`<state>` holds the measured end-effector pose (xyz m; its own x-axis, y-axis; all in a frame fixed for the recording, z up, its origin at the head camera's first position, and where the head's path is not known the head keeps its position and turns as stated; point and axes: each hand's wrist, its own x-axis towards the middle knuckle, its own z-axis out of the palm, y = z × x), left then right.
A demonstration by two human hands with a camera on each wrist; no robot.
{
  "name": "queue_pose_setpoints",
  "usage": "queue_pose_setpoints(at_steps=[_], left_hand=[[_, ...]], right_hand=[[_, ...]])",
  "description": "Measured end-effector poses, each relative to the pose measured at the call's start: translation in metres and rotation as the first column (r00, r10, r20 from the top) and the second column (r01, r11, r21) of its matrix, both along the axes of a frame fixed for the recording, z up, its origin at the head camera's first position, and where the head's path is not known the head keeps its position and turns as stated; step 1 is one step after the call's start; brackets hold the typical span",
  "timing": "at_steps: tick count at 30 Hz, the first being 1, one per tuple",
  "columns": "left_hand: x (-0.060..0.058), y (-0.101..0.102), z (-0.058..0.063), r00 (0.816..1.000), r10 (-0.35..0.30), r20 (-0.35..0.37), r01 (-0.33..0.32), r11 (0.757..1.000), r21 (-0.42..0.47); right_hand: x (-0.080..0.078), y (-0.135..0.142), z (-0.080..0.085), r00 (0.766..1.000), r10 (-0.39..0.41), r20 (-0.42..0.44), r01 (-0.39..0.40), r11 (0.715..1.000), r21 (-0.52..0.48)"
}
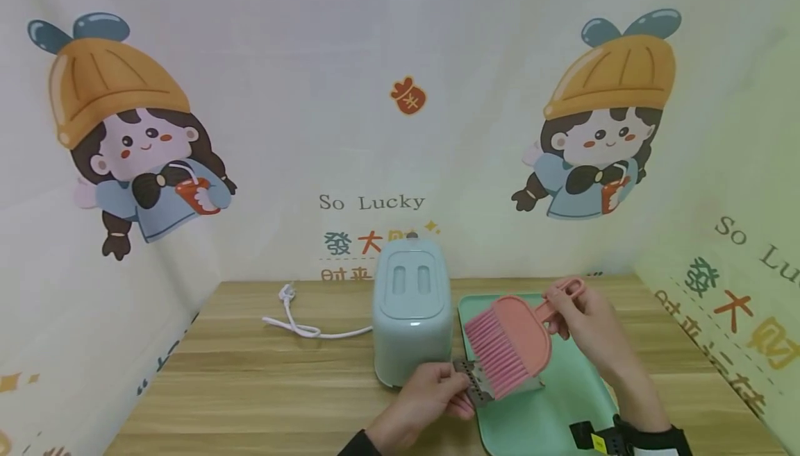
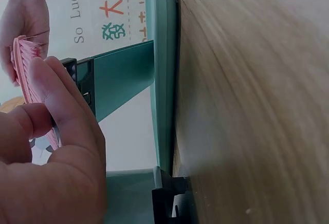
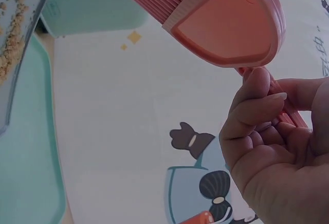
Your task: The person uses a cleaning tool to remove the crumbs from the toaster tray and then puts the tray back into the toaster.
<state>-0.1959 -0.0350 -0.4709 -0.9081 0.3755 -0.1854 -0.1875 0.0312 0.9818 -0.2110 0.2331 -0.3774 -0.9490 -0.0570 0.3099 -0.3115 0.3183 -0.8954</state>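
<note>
A pink brush [image 1: 523, 334] with long bristles is in my right hand [image 1: 587, 327], whose thumb and fingers pinch its handle. Its bristles lie over a flat metal crumb tray [image 1: 473, 383]; whether they touch the metal, I cannot tell. My left hand [image 1: 431, 393] pinches the crumb tray's perforated end between thumb and fingers. Tan crumbs [image 3: 10, 54] lie on the metal in the right wrist view. The crumb tray is held above a mint-green tray [image 1: 571, 397]. Just left of it stands a pale green toaster [image 1: 412, 331], its top slots covered by a lid.
The toaster's white cord [image 1: 340, 335] runs left over the wooden table [image 1: 269, 393] to a plug [image 1: 287, 293]. Behind the table hangs a printed cloth [image 1: 400, 150], which also covers both sides.
</note>
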Motion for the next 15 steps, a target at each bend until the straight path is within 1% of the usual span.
queue_pose_setpoints(at_steps=[5, 8, 11, 15], left_hand=[[-0.002, 0.002, -0.003, 1.0, -0.002, -0.004, 0.002, 1.0, 0.016], [-0.002, 0.003, -0.004, 1.0, 0.0, -0.001, 0.0, 1.0, 0.025], [-0.001, 0.003, -0.003, 1.0, 0.003, 0.007, -0.003, 1.0, 0.029], [-0.001, 0.003, -0.003, 1.0, 0.006, 0.018, -0.007, 1.0, 0.026]], right_hand=[[-0.008, -0.004, -0.012, 0.999, 0.029, 0.044, -0.029, 1.0, 0.002], [-0.011, -0.004, -0.018, 0.998, 0.024, 0.05, -0.026, 0.999, 0.029], [-0.013, -0.002, -0.022, 0.999, -0.006, 0.039, 0.003, 0.997, 0.078], [-0.011, 0.002, -0.023, 0.997, -0.073, 0.01, 0.071, 0.985, 0.156]])
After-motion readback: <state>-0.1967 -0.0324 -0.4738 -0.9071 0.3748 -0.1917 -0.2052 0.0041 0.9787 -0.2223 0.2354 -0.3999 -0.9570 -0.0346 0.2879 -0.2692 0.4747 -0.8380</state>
